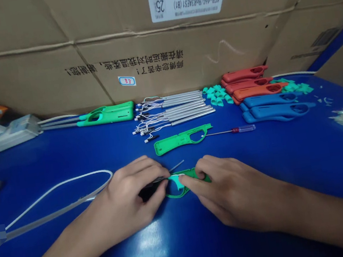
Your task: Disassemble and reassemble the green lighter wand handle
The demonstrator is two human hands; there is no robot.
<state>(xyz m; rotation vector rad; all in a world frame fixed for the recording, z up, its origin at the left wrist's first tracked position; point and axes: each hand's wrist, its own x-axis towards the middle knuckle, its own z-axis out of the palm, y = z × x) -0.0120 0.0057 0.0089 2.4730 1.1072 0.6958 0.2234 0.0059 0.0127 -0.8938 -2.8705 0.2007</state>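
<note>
A green plastic shell half (176, 195) lies on the blue table between my hands, with a teal trigger piece (177, 182) at its loop. My left hand (135, 189) is closed at the shell's left end, its thumb and fingers pinching a dark, thin part that is mostly hidden. My right hand (227, 186) grips the right part of the shell, its index finger touching the trigger piece. A thin clear tube (177, 166) sticks up behind the shell. Just beyond lies another green shell half (169, 144), its loop touching the tip of a screwdriver (244, 128).
Metal rods with wires (185, 112), teal caps (218, 95), red shells (244, 75) and blue shells (278, 111) line the back. Green shells (117, 112) and a power strip (20, 129) sit back left. A cardboard box (146, 46) stands behind. A white cable (57, 186) loops at left.
</note>
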